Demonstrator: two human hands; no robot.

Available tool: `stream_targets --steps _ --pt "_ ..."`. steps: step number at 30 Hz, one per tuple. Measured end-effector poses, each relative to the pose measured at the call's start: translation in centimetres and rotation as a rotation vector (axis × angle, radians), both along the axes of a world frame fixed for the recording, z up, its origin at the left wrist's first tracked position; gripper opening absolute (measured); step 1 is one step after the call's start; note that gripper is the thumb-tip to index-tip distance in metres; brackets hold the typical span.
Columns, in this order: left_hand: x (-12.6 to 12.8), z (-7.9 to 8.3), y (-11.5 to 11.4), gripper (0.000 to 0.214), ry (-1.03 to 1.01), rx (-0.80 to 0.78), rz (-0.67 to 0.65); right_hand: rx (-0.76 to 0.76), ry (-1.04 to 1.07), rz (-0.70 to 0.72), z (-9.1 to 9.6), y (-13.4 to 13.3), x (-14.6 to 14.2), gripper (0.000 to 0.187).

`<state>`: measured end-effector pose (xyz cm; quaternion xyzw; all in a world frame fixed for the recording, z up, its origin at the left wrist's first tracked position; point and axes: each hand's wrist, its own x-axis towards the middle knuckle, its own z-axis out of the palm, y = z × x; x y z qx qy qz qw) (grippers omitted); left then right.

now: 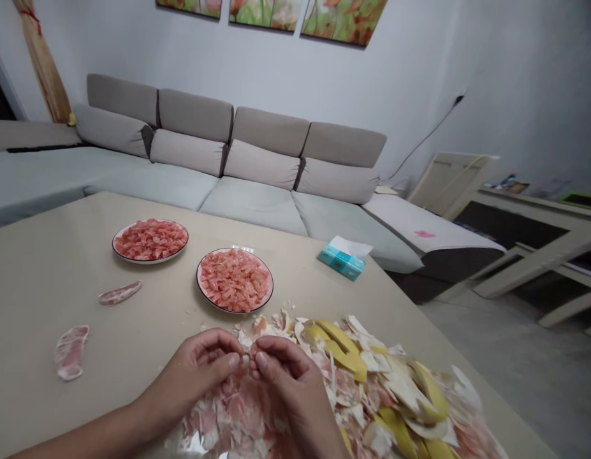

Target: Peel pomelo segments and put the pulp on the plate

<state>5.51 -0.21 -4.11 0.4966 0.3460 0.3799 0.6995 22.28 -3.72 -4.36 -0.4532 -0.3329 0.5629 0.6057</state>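
Note:
My left hand and my right hand meet over the heap, thumbs and fingertips pinched together. Whatever small bit sits between the fingertips is mostly hidden. Under and between the hands lie pale pink pomelo membranes. To the right spreads a pile of thick yellow and white pomelo peel. Beyond my hands stands a dark-rimmed plate of loose pink pomelo flesh. Another plate of pomelo flesh, redder, is farther left. Two pomelo segments, one broad and one slim, rest on the table at left.
A blue tissue pack lies near the right edge of the table. Behind the table runs a grey sofa with cushions. A white chair and a side table stand at right.

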Motion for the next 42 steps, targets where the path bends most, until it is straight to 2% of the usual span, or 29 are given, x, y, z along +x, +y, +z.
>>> stream_targets --steps 3,6,10,14,20,23,25,30,35,39,42 --pt "0.0 -0.1 0.1 0.025 0.063 0.049 0.023 0.072 -0.168 -0.025 -0.6 -0.1 0.0 0.024" --pt "-0.1 -0.1 0.2 0.024 0.143 0.126 0.07 0.214 -0.379 -0.053 -0.6 -0.3 -0.1 0.014" --pt "-0.4 0.1 0.3 0.017 0.253 0.308 0.104 0.391 -0.581 -0.051 -0.2 -0.6 -0.1 0.009" --pt "-0.6 0.3 0.2 0.015 0.31 0.472 0.11 0.444 -0.675 -0.066 0.0 -0.6 0.0 0.011" --pt "-0.8 0.4 0.1 0.013 0.433 0.597 0.122 0.485 -0.728 -0.06 0.4 -0.6 0.0 0.012" --pt "-0.8 0.3 0.0 0.011 0.465 0.611 0.133 0.446 -0.687 -0.07 0.1 -0.7 -0.4 0.008" --pt "-0.6 0.1 -0.2 0.01 0.473 0.59 0.137 0.368 -0.6 -0.08 -0.5 -0.7 -0.8 0.003" --pt "-0.4 -0.2 -0.2 0.006 0.479 0.552 0.151 0.089 -0.244 -0.07 -1.9 -0.3 -1.2 0.022" --pt "-0.6 -0.1 0.3 0.01 0.404 0.439 0.23 -0.018 -0.053 -0.153 -0.5 0.1 -0.2 0.031" --pt "-0.5 0.3 0.3 0.006 0.386 0.41 0.153 -0.039 0.105 -0.041 0.4 0.0 0.1 0.031" --pt "-0.4 0.5 0.3 0.014 0.408 0.442 0.113 -0.041 0.169 0.023 0.2 -0.1 0.0 0.029"
